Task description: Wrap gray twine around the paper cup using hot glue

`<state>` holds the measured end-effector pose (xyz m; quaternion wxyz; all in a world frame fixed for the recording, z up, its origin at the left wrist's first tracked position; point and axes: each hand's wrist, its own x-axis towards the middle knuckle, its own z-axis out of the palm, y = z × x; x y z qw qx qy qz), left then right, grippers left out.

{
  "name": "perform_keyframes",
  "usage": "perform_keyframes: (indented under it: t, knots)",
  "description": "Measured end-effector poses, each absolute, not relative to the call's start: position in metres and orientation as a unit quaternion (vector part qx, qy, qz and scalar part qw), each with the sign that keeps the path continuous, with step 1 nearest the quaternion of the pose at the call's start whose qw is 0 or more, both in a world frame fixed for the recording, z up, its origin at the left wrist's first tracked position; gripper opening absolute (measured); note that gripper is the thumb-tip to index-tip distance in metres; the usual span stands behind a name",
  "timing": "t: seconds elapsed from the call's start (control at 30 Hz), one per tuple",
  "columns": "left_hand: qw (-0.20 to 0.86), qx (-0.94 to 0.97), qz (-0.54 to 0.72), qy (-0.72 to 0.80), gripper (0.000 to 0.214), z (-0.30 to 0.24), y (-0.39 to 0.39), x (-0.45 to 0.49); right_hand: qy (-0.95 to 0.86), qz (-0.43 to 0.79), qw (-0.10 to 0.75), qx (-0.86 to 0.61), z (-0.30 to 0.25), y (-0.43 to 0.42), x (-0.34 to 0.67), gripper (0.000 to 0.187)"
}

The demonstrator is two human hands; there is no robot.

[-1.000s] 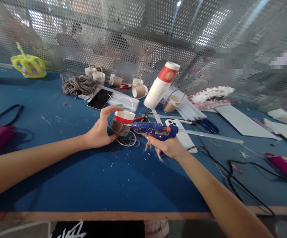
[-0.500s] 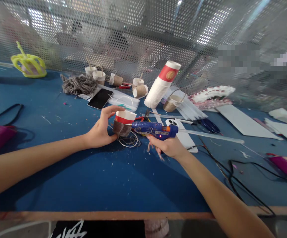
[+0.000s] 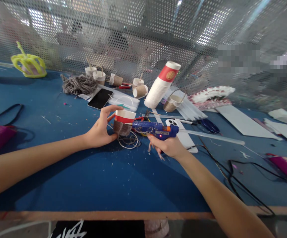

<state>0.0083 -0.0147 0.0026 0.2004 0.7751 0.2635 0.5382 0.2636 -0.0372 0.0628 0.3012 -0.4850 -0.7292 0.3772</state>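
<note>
My left hand (image 3: 100, 129) grips a red and white paper cup (image 3: 125, 116) from its left side, fingers at the rim and thumb low. Brown cord (image 3: 122, 128) is wound round the lower part of the cup. In my right hand (image 3: 169, 145) is a blue hot glue gun (image 3: 153, 128), its red light lit and a long clear glue stick (image 3: 212, 138) sticking out of its back. The gun's nozzle meets the right side of the cord winding. Loose white cord (image 3: 130, 146) lies looped just below the cup.
A leaning stack of paper cups (image 3: 161, 85) stands behind the gun. Grey yarn (image 3: 80, 84), a black phone (image 3: 100, 99) and small cord-wrapped cups (image 3: 99, 77) lie at the back. A white phone (image 3: 186, 135) and black cables (image 3: 229, 175) are on the right.
The cup has shifted very slightly in my left hand. Both hands and the glue gun stay almost in the same place.
</note>
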Motion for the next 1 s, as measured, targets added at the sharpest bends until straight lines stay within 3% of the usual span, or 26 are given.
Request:
perform_keyframes:
  t: [0.53,1.0]
  knots:
    - [0.262,0.743,0.554,0.269,0.078,-0.002,-0.014,0.008,-0.737,0.359,0.279,-0.5,0.06,-0.034,0.274,0.04]
    - [0.283,0.73,0.567,0.256,0.077,-0.004,-0.012,0.007,-0.741,0.341,0.294,-0.498,0.067,-0.037,0.27,0.035]
